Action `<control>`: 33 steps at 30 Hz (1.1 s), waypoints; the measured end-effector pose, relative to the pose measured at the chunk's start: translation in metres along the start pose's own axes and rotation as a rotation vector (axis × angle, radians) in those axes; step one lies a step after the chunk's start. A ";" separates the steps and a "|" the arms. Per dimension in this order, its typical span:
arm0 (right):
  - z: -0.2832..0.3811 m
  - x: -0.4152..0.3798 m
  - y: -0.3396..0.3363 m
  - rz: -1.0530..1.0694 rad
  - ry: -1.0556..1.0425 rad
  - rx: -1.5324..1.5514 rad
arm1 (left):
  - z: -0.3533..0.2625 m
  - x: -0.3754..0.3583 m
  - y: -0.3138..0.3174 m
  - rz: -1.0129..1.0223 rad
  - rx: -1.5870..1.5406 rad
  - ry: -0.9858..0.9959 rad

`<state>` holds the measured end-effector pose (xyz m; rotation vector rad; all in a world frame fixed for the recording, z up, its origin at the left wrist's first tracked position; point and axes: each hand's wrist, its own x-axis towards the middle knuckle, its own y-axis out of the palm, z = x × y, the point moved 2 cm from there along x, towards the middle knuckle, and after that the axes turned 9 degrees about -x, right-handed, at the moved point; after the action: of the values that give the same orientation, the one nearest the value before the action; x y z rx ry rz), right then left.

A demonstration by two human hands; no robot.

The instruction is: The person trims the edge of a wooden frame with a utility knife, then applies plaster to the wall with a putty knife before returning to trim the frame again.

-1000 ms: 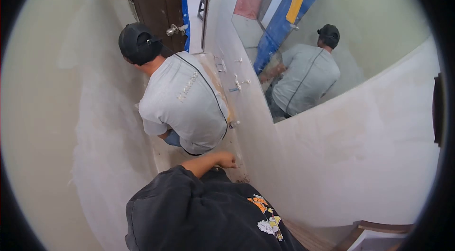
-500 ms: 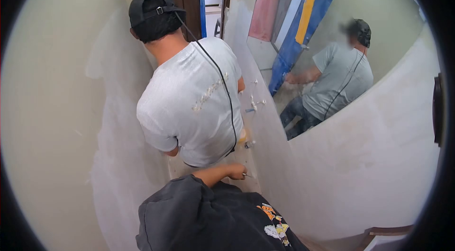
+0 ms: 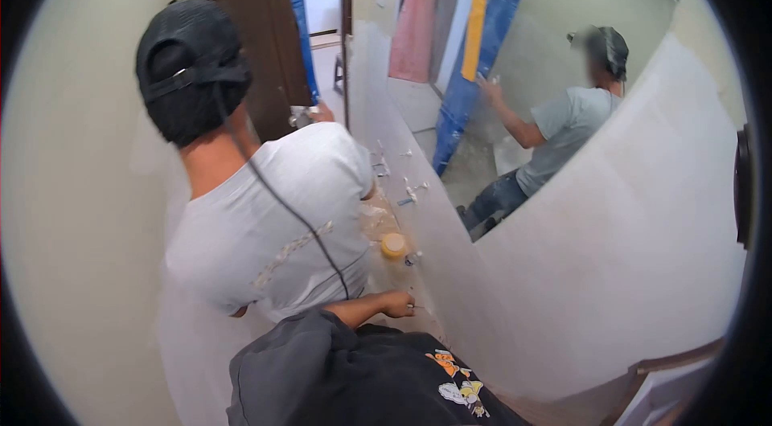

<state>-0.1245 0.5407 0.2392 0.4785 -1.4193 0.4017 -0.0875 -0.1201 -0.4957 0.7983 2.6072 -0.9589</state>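
Note:
My left hand [image 3: 398, 304] is closed around a small thin tool [image 3: 414, 306], only partly visible, above the floor strip beside the right wall. Its forearm comes out of a black sleeve [image 3: 281, 346]. My right hand is out of view. Ahead of my left hand, a round yellow container [image 3: 393, 246] rests on the floor near some small fittings [image 3: 412, 259]. A co-worker in a white T-shirt [image 3: 277, 209] and black cap stands just in front, back turned, one hand [image 3: 323, 113] raised near the doorway.
A large mirror [image 3: 555, 96] on the right wall reflects the co-worker. White fittings [image 3: 412, 191] stick out below it. A dark door [image 3: 245, 24] and blue sheeting [image 3: 299, 24] are ahead. A framed edge [image 3: 675, 362] shows at lower right.
The co-worker has shifted left and forward and raised a hand towards the doorway, uncovering the yellow container. My view has turned slightly. My left hand stays closed on the tool.

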 end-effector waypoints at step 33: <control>0.015 -0.026 0.050 -0.074 0.040 -0.033 | -0.143 0.007 -0.036 -0.057 -0.060 0.113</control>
<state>-0.1670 0.5747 0.2184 0.4919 -1.3640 0.3264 -0.1199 -0.0465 -0.3722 0.7885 2.7550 -0.8696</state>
